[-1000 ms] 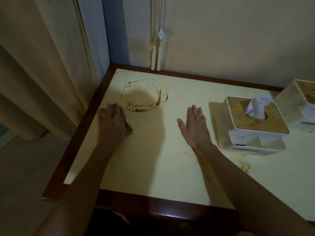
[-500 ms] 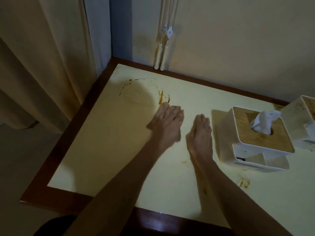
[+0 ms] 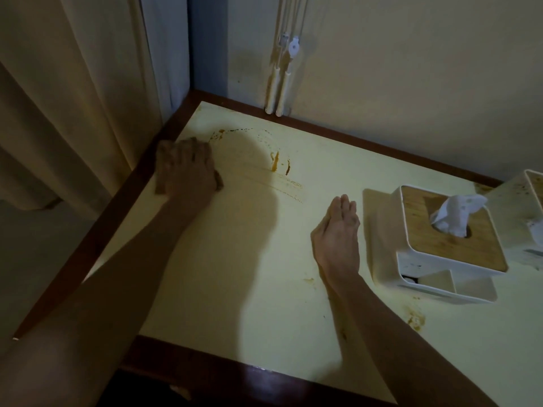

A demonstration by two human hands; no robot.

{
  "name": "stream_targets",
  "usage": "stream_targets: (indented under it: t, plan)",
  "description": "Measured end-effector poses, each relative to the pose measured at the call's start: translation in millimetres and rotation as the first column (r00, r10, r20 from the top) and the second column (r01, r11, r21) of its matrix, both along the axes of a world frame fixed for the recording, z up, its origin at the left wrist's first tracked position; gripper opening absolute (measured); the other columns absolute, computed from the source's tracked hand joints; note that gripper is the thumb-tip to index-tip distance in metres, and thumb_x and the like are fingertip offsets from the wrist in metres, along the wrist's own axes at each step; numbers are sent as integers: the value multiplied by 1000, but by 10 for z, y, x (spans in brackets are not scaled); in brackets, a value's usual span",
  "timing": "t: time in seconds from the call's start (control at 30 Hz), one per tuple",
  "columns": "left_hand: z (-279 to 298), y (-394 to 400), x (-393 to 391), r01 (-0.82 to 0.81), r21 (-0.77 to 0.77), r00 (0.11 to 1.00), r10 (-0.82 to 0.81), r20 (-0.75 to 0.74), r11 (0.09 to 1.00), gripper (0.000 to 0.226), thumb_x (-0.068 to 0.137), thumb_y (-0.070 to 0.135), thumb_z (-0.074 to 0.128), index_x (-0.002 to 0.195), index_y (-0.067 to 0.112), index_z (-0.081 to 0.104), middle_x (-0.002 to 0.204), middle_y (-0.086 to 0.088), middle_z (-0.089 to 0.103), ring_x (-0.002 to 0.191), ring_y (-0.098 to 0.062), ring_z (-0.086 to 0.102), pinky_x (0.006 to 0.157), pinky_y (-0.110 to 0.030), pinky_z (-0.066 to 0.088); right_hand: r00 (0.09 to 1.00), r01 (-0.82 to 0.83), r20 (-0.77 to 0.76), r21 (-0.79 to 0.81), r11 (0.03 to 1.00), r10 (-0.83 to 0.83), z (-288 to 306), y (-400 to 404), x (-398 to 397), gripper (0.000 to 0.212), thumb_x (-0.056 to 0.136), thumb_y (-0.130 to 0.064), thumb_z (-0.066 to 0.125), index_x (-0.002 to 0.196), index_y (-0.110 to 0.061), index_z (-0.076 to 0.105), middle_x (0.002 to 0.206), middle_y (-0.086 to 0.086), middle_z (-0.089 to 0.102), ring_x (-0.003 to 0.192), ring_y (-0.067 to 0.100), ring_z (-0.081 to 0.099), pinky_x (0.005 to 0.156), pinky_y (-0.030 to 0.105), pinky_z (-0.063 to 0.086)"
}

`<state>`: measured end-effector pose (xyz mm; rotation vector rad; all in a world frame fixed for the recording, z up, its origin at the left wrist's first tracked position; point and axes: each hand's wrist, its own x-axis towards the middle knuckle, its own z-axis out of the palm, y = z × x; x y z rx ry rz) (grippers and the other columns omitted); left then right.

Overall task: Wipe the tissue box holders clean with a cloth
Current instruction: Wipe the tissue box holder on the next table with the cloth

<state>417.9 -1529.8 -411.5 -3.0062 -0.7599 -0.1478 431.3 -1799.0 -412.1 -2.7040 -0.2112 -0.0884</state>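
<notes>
My left hand [image 3: 188,168] presses a brown cloth [image 3: 160,188] flat on the cream table top [image 3: 235,274] near its left edge. Most of the cloth is hidden under the hand. My right hand [image 3: 338,239] lies flat on the table with straight fingers, just left of a white tissue box holder [image 3: 446,248] with a wooden lid and a tissue [image 3: 455,215] poking out. A second white tissue box holder [image 3: 526,212] stands at the right edge, partly cut off by the frame. Orange-brown stains [image 3: 276,165] and faint smear lines run across the table between my hands.
More orange-brown spots [image 3: 415,318] lie in front of the near holder. A dark wooden rim [image 3: 97,230] borders the table. A curtain [image 3: 73,98] hangs at the left, blind cords [image 3: 279,83] hang against the wall behind.
My left hand swept the cloth from beside my right hand back across the stain to the table's left edge, leaving thin smears. The ring stain is mostly gone. My right hand stayed put.
</notes>
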Motion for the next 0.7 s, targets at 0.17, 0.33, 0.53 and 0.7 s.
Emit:
stream_targets:
  t: [0.17, 0.33, 0.53, 0.7]
  plan:
    - [135, -1252, 385, 326, -37, 945, -327, -21, 945, 66, 75, 41, 59, 132, 12, 44, 128, -14, 50, 118, -38, 46, 104, -53, 33, 999, 50, 12, 154, 987, -53, 48, -18, -5, 60, 98, -4, 29, 152, -9, 5, 160, 6, -2, 147, 20, 1, 119, 33, 11]
    - [67, -1606, 540, 559, -77, 826, -562, -28, 826, 63, 92, 38, 41, 145, 10, 23, 151, -19, 24, 139, -36, 21, 113, -54, 15, 998, 66, 0, 161, 985, -67, 93, -48, -7, 63, 98, -6, 36, 152, -8, 4, 160, 5, -5, 147, 17, 1, 105, 15, 5]
    - [-21, 243, 612, 172, 22, 985, -172, 19, 985, 68, 92, 40, 48, 144, 6, 20, 147, -25, 25, 135, -45, 25, 109, -63, 22, 999, 45, 15, 96, 994, -47, -5, -35, 22, 50, 100, -7, 25, 150, -6, 20, 160, 7, 8, 147, 24, 10, 110, 21, 7]
    - [37, 201, 706, -14, -38, 998, 12, -60, 999, 67, 94, 42, 37, 148, 7, 16, 152, -26, 16, 139, -50, 11, 113, -64, 7, 999, 37, 27, 36, 999, -38, 30, 3, 34, 51, 99, -6, 26, 150, -3, 17, 159, 8, 11, 142, 29, 19, 114, 31, 20]
